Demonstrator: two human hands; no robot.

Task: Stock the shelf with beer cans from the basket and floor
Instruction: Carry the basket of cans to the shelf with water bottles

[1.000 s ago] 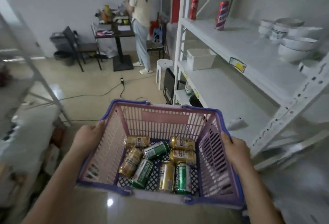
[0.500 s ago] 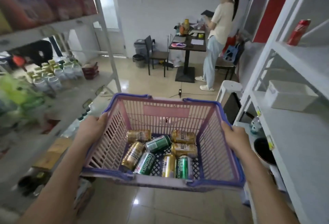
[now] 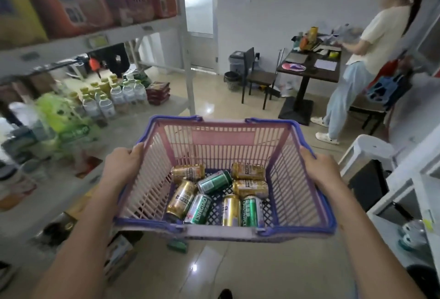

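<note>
I hold a pink basket with a blue rim in front of me above the floor. My left hand grips its left rim and my right hand grips its right rim. Several beer cans, gold and green, lie on their sides in the basket's bottom. A white metal shelf stands at my left, its upper level loaded with red and yellow packs. The lower level carries bottles and green packs, with bare board nearest the basket.
A person stands at a dark table at the back right, with chairs and a bin beside it. A white stool and another white shelf are at my right. Boxes lie on the floor under the left shelf.
My view has swung left, from the white shelf with bowls and red cans to the stocked shelf on the left. Both hands keep hold of the basket; the cans have barely shifted.
</note>
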